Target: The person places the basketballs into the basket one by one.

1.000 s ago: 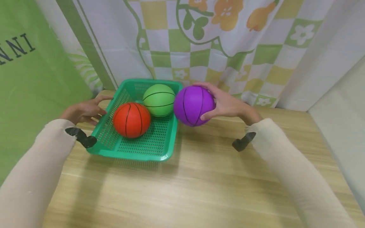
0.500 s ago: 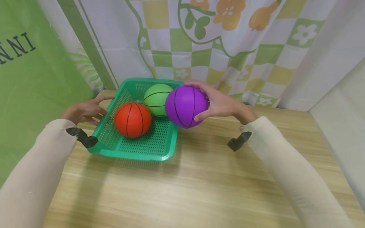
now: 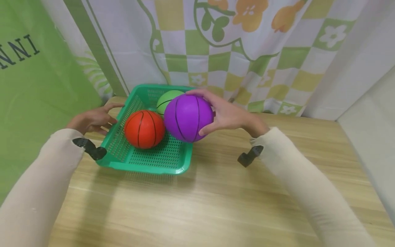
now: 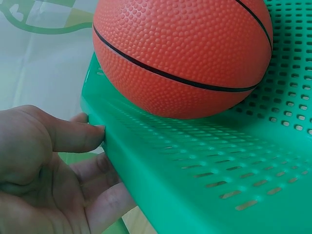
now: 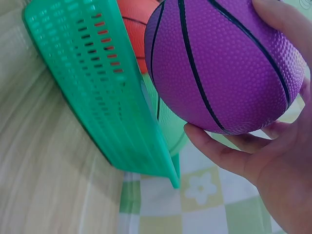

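My right hand [image 3: 226,115] grips a purple toy basketball [image 3: 188,118] from its right side, fingers behind and thumb in front. The ball hangs over the right rim of a green plastic basket [image 3: 151,168]. Inside the basket lie a red basketball [image 3: 144,129] on the left and a light green basketball [image 3: 168,100] behind, partly hidden by the purple one. My left hand [image 3: 92,120] is at the basket's left side, its fingers spread outside the wall. In the left wrist view, the left hand's fingertips [image 4: 97,134] touch the basket's rim [image 4: 141,178].
The basket stands on a light wooden table [image 3: 234,199]. A patterned curtain [image 3: 197,44] hangs right behind it. Green fabric with letters [image 3: 27,103] covers the left side, and a pale wall [image 3: 373,113] bounds the right.
My right hand has carried the purple basketball leftward, from beside the basket's right rim to over it, covering more of the light green ball. The left hand has stayed in place.
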A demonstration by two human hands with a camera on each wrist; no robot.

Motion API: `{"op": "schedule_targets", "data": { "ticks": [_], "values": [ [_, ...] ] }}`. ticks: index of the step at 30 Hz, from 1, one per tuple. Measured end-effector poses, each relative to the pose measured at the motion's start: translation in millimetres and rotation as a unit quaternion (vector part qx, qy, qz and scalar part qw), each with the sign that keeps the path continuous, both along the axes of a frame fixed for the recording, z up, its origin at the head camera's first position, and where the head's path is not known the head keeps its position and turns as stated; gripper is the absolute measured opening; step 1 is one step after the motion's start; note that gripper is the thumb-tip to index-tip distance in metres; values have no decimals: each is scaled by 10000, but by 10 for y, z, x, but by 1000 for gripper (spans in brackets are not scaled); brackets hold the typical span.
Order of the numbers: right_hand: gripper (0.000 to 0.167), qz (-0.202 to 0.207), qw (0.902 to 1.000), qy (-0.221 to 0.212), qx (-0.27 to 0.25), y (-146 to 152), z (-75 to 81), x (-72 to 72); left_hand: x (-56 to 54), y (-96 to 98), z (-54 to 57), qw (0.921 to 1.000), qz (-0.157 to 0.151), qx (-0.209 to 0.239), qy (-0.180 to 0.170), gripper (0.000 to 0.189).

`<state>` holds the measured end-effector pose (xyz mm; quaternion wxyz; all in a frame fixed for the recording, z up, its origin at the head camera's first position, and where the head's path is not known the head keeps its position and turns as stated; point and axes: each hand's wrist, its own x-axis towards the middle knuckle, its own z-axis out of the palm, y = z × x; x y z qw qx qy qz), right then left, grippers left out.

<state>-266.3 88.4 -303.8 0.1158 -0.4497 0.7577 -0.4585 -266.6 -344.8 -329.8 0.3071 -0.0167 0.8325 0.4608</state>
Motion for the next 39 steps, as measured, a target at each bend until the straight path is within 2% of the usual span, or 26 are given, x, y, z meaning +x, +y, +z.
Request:
{"op": "schedule_targets", "data": {
  "ticks": [6,11,17,30,39],
  "values": [
    [99,411,9990,-63,-138,-244,-91,45,9,-16,-7,10000,33,-15,33,78],
    [98,747,9970,108,-187,-401,-208,75,20,-6,-22,10000,7,68,-4,78],
    [99,676,9973,232,-193,-468,-301,80,17,-8,-19,10000,21,42,60,78],
    [96,831,9942,589,334,-618,-448,132,-4,8,-13,10000,13,46,36,78],
    [97,949,9927,628,408,-651,-469,154,-18,-18,-15,9999,20,-24,134,78]
  ]
}}
